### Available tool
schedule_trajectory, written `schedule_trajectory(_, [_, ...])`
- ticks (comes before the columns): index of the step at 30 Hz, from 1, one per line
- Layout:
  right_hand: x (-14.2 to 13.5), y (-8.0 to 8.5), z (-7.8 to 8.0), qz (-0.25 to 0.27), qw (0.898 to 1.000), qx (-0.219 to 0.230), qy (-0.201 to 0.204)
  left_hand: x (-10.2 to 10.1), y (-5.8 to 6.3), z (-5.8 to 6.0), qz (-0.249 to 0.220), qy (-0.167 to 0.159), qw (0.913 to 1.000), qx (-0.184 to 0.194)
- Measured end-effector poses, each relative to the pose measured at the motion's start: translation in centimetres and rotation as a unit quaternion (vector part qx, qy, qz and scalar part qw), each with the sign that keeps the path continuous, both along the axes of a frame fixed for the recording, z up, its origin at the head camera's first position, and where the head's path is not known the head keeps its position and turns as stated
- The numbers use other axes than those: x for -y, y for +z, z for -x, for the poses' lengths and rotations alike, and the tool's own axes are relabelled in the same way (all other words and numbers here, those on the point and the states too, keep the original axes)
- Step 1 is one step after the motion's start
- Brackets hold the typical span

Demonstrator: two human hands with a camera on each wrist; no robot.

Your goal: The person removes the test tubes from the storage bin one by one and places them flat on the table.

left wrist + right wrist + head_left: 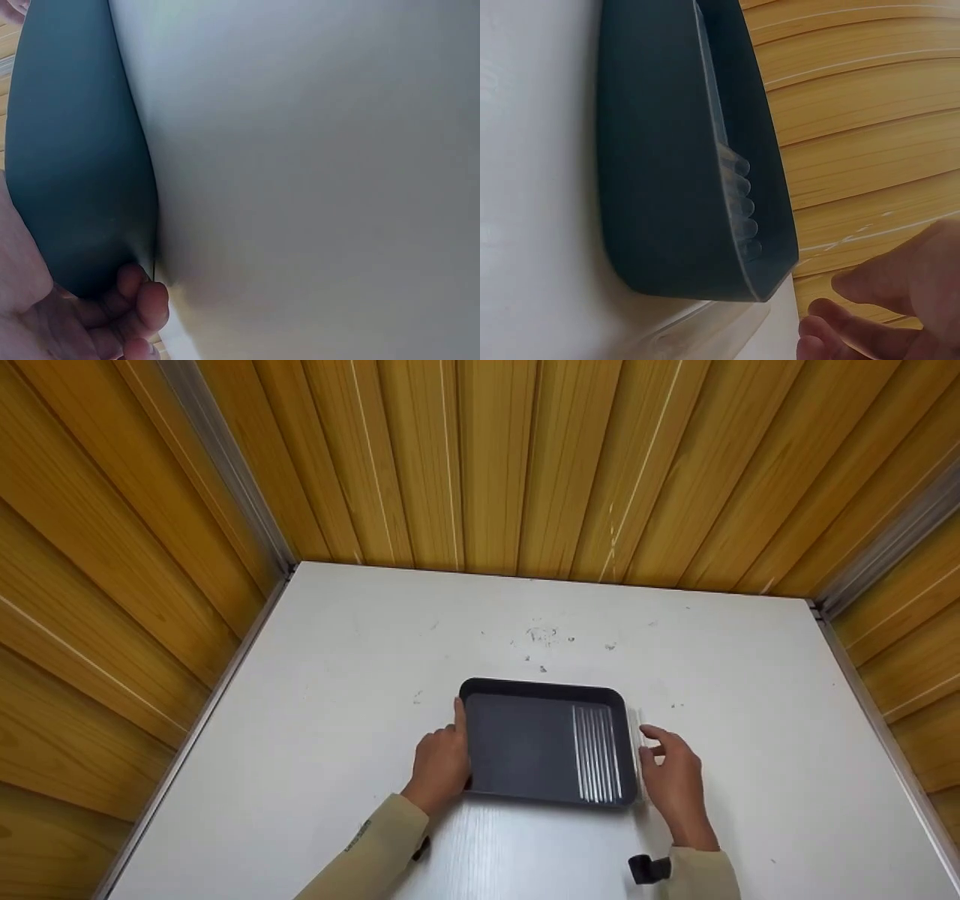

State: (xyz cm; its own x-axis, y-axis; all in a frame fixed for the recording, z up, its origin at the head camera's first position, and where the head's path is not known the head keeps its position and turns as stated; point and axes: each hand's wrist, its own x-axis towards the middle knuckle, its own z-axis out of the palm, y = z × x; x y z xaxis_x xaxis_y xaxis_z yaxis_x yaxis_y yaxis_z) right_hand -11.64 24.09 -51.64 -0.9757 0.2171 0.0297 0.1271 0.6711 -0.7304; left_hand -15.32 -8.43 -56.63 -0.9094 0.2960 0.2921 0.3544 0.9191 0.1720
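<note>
Head view: risks, under a hard push by the left hand (pixel 441 761), skidding the dark tray (pixel 521 746), midway between the table's (pixel 322 645) side edges, into the clear piece (pixel 705 330) just outside its right wall; with tilting, may disorder the clear tubes (pixel 597 754) inside. Grips the near left corner, left index straight; holds right hand (pixel 675 781) beside the clear piece, thumb and bent index narrowly parted, contact uncertain.
</note>
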Motion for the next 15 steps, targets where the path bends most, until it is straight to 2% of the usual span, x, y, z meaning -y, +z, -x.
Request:
schedule_trajectory(7, [0.9,0.1,0.1,0.004,1.0,-0.002,0.0,0.0,-0.2,0.1,0.004,0.005,1.0,0.001])
schedule_trajectory(15, [1.7,0.2,0.2,0.013,1.0,-0.006,0.01,0.0,-0.3,0.1,0.004,0.003,0.9999,-0.016])
